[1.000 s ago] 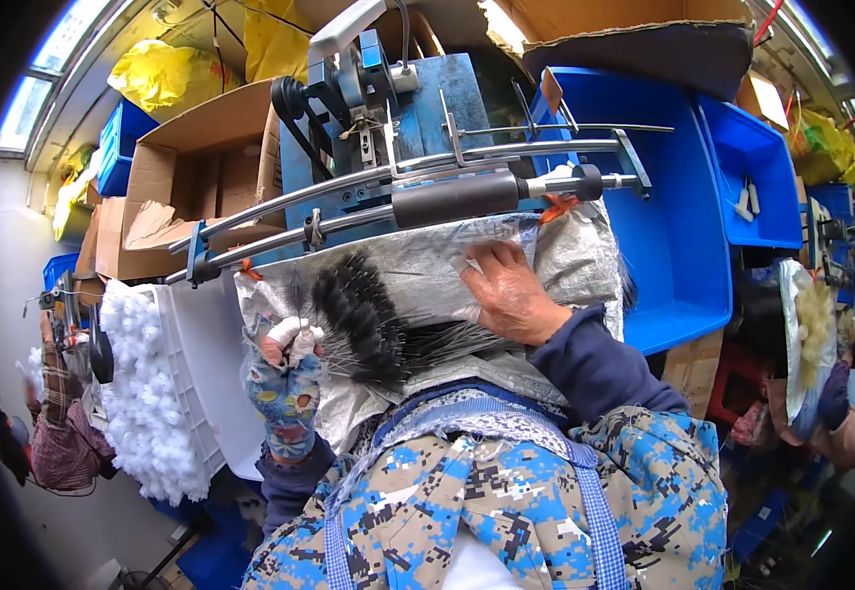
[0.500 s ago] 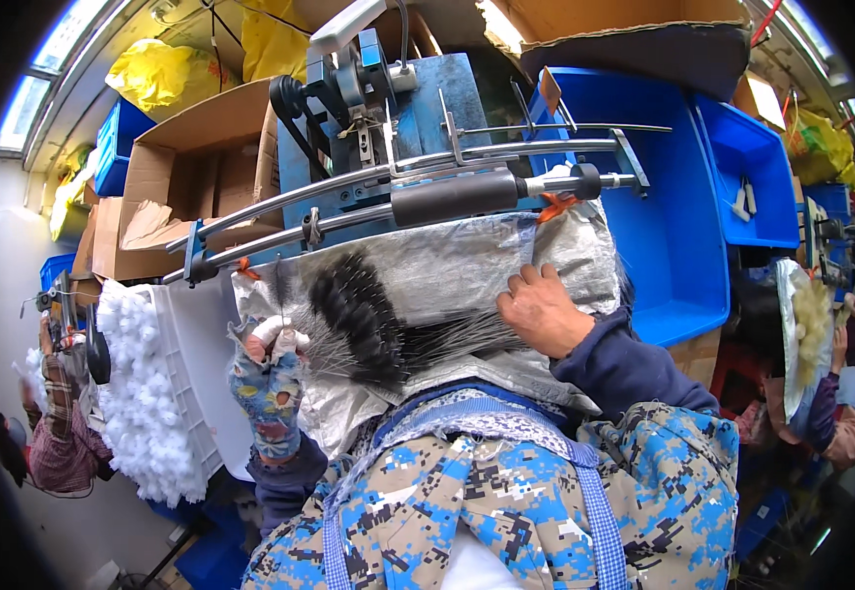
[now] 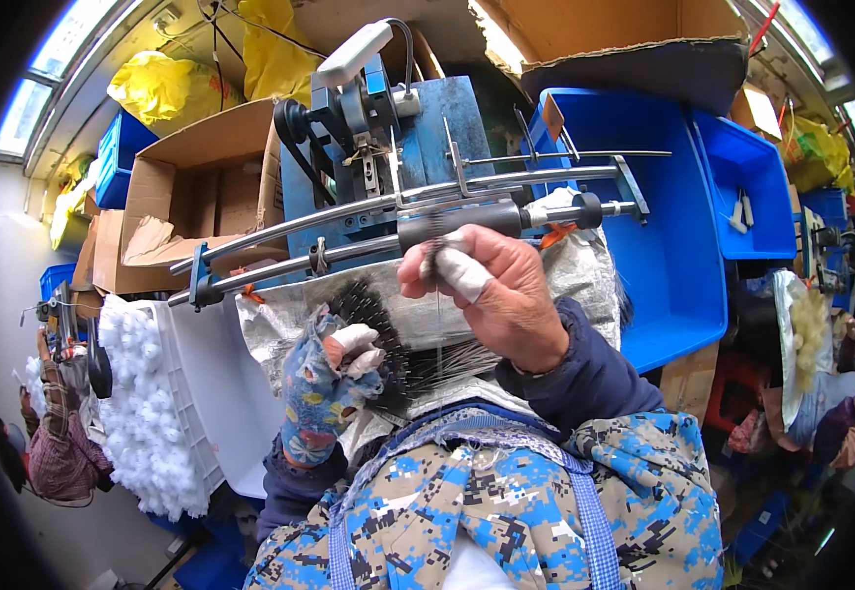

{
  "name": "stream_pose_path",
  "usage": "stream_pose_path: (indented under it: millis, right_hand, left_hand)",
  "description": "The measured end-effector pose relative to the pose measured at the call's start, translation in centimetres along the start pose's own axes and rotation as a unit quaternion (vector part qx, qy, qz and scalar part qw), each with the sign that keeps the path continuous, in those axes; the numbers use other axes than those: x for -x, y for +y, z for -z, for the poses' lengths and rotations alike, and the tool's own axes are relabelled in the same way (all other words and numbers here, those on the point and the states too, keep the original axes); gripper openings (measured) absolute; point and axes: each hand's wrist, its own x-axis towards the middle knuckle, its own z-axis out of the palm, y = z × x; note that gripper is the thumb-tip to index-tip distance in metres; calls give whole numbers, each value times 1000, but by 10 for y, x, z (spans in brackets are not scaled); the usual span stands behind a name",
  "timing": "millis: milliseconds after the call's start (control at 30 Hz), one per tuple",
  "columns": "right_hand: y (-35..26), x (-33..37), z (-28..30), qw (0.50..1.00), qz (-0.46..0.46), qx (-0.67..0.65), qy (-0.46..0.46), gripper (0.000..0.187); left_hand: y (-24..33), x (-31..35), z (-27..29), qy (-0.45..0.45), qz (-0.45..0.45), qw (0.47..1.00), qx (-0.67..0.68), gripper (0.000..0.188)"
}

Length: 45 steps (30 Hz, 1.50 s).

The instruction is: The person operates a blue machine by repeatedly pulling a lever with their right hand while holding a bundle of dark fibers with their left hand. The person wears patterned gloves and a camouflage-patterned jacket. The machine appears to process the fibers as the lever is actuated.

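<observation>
My right hand [image 3: 496, 290], one finger wrapped in white tape, is raised in front of the dark grey roller of the machine. It pinches a small black-bristled wire brush [image 3: 432, 264], whose thin stem points down. My left hand [image 3: 349, 352], in a worn patterned fabric cover with taped fingertips, is curled at the pile's edge. What its fingers hold, if anything, I cannot make out. Beneath both hands lies a pile of black wire brushes [image 3: 368, 307] with bare metal stems, spread on a silvery sheet [image 3: 585, 270] over my lap.
A blue machine [image 3: 437, 108] with curved metal rails [image 3: 300, 218] stands ahead. Left are an open cardboard box [image 3: 201, 147] and a tray of white tufts [image 3: 152, 413]. Blue bins [image 3: 664, 295] stand at right. Other people work at both sides.
My right hand has risen leftward from the wire stems and now holds a brush before the roller. My left hand has moved right, to the pile's edge.
</observation>
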Motion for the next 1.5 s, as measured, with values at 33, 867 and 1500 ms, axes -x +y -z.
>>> stream_pose_path:
  millis: [33, 867, 1500]
  right_hand:
    - [-9, -1, 1, 999, 16, -20, 25, 15]
    - [8, -147, 73, 469, 87, 879, 10, 14]
    - [19, -151, 74, 473, 67, 878, 5, 14]
  left_hand:
    - [-7, 5, 2, 21, 4, 1000, -3, 15]
    - [-91, 40, 25, -32, 201, 977, -65, 39]
    - [-71, 29, 13, 80, 228, 969, 42, 18]
